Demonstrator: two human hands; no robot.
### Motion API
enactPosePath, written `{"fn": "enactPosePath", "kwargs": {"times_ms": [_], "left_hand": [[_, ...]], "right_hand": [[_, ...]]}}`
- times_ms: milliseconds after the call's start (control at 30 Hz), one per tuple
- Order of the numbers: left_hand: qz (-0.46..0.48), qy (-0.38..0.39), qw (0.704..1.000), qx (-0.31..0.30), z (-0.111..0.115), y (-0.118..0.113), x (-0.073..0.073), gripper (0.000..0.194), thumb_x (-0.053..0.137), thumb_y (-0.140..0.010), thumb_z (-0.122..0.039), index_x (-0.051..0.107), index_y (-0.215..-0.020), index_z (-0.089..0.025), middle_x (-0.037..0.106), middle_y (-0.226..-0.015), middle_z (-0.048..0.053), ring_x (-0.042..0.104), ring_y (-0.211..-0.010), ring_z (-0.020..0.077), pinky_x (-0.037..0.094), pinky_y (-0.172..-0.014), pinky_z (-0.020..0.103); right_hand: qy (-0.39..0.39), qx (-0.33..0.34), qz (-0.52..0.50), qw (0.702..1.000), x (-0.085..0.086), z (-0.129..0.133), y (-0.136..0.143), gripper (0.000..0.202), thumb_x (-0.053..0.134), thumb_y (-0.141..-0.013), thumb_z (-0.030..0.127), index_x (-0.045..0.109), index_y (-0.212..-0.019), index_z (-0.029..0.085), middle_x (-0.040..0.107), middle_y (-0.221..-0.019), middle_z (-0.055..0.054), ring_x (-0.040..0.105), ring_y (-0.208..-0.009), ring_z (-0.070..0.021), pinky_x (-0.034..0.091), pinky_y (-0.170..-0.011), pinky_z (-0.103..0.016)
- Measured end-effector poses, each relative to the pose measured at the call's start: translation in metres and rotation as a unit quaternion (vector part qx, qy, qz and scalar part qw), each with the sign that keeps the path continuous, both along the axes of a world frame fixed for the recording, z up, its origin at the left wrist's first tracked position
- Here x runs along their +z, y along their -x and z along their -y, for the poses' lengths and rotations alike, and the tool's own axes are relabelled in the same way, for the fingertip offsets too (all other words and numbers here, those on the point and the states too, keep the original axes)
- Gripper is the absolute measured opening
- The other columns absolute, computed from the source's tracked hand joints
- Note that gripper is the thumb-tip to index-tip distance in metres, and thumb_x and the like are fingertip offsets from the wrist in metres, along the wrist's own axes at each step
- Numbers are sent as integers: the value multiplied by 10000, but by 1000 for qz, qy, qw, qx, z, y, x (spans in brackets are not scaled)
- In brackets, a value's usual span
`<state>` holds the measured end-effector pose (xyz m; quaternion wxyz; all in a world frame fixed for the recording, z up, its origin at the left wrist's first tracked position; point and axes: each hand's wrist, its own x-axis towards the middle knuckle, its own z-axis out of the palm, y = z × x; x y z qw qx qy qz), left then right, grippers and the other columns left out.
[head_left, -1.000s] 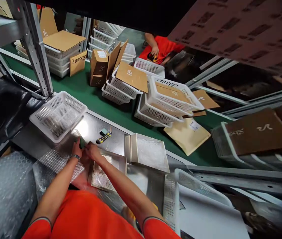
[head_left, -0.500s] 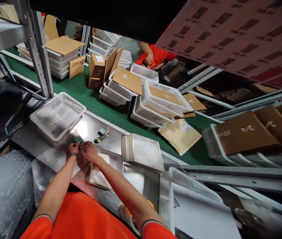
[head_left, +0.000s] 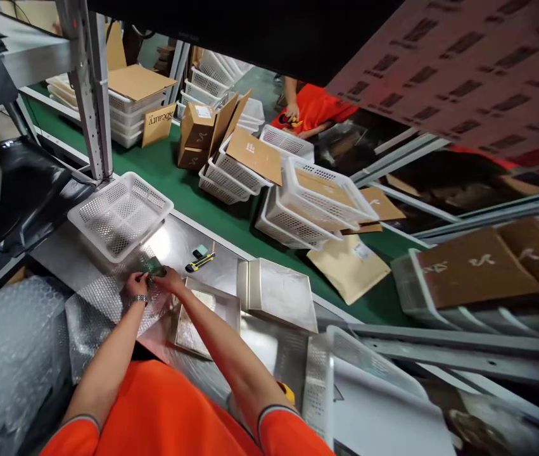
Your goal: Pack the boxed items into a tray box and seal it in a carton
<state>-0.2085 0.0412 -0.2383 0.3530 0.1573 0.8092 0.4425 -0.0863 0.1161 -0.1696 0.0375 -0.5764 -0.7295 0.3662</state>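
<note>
"beauty", after a blurred character, stands upside down on the cardboard mailer (head_left: 158, 126), upper left of the frame.

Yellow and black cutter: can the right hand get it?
Probably yes: only bare tabletop seems to lie between the right hand and the cutter, though that hand is busy at a green thing.

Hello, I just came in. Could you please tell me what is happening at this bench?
A person's left hand and right hand are together on a small green item, above a sheet of bubble wrap on the metal bench. A yellow and black utility knife lies just beyond the hands. An open box is beside the right forearm, and a white perforated basket stands nearby. Farther back, more baskets and cartons sit on a green conveyor belt.
</note>
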Motion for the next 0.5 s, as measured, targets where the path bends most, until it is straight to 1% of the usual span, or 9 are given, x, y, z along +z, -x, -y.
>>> {"fn": "enactPosePath", "kwargs": {"times_ms": [67,133,200,233,300,367,433,500], "left_hand": [[3,-3,1000,-22,2,3,3,129,759,-1015,-208,798,-892,-208,909,-1134,168,844,-1199,328,616,-1087,416],[9,2,999,-42,3,7,5,193,725,-1022,-185,792,-844,-217,914,-1145,171,841,-1238,328,610,-1109,414],[20,13,998,-64,3,10,7,215,732,-1031,-194,785,-824,-216,905,-1071,147,845,-1221,314,621,-1098,422],[29,20,996,-77,2,12,8,234,747,-1040,-217,776,-808,-212,887,-992,128,851,-1176,305,633,-1075,430],[53,35,993,-101,0,15,8,350,767,-1070,-299,740,-733,-209,797,-787,92,858,-1058,312,650,-980,434],[82,46,988,-119,-4,18,8,505,763,-1100,-400,688,-630,-230,664,-618,76,856,-967,345,632,-854,414],[115,50,983,-133,-7,21,9,611,761,-1113,-515,658,-573,-249,584,-538,80,837,-872,362,588,-741,398],[154,52,977,-141,-10,24,9,670,772,-1099,-649,660,-577,-244,586,-528,82,773,-719,322,547,-652,388]], "right_hand": [[-11,-1,11,1000,1,6,4,293,913,-961,235,880,-1233,132,910,-1203,-142,849,-1141,-317,632,-947,-330],[-26,-9,33,999,-1,13,8,402,922,-937,246,857,-1318,137,891,-1291,-164,838,-1211,-337,640,-1010,-353],[-47,-15,62,997,-4,21,12,512,916,-929,256,808,-1411,121,852,-1399,-201,805,-1293,-357,628,-1088,-382],[-59,-17,77,995,-6,25,14,543,904,-935,260,780,-1442,109,825,-1450,-220,781,-1333,-366,614,-1122,-396],[-75,-20,98,992,-11,34,18,551,877,-959,269,736,-1464,99,777,-1508,-245,729,-1387,-381,586,-1162,-411],[-92,-20,118,989,-15,41,21,534,868,-973,269,711,-1457,106,750,-1512,-251,697,-1400,-389,576,-1165,-415],[-104,-15,136,985,-18,46,23,517,870,-965,229,702,-1439,111,742,-1487,-256,688,-1384,-393,587,-1140,-419],[-117,-7,150,982,-20,50,22,486,841,-961,166,706,-1426,121,740,-1478,-265,684,-1368,-400,594,-1128,-444]]}}
